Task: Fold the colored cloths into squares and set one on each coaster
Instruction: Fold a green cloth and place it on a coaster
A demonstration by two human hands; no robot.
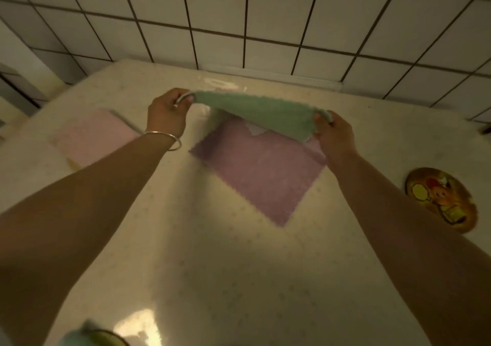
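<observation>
A green cloth [263, 113] hangs stretched in the air above the table. My left hand [167, 113] pinches its left end and my right hand [333, 135] pinches its right end. Beneath it a purple cloth [261, 171] lies spread flat on the table. A pink cloth [93, 137] lies flat to the left, partly behind my left forearm. A round coaster [442, 199] with a yellow cartoon print sits at the right. At the bottom edge, part of a second coaster [111, 339] shows with a light blue cloth [75, 337] on it.
The table [225, 266] has a glossy cream cover and meets a white tiled wall [265, 13] at the back. A silver bangle [170, 139] circles my left wrist.
</observation>
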